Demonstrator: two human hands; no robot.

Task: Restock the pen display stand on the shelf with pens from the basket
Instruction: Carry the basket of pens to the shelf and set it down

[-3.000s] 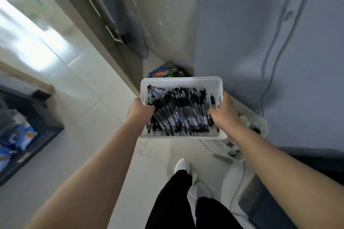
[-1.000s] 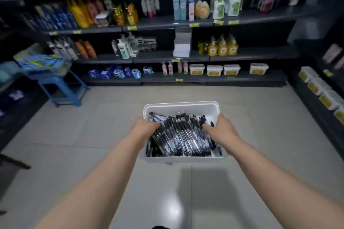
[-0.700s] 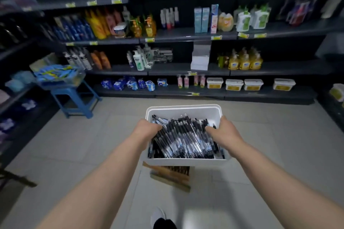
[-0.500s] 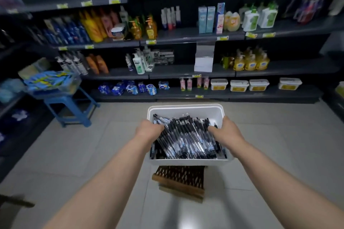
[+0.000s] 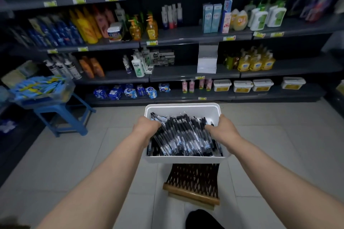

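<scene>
My left grip [image 5: 147, 126] and right grip [image 5: 223, 130] clasped the basket [image 5: 183, 159] by its side rims, pens [image 5: 184, 135] heaped inside. A woven stool [image 5: 193, 182] had newly come under the basket; display stand [image 5: 207, 59] beyond it, on the shelf [image 5: 176, 73]. Set-down next, likely.

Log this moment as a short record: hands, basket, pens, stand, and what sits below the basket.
left hand: grips the left rim of the basket
right hand: grips the basket's right rim
basket: white, held in front of the person
pens: many, black and clear, piled in the basket
stand: pale, on the middle shelf ahead; contents unclear
below basket: woven stool on the floor; cannot tell if they touch
task state: no pen picked out yet
</scene>
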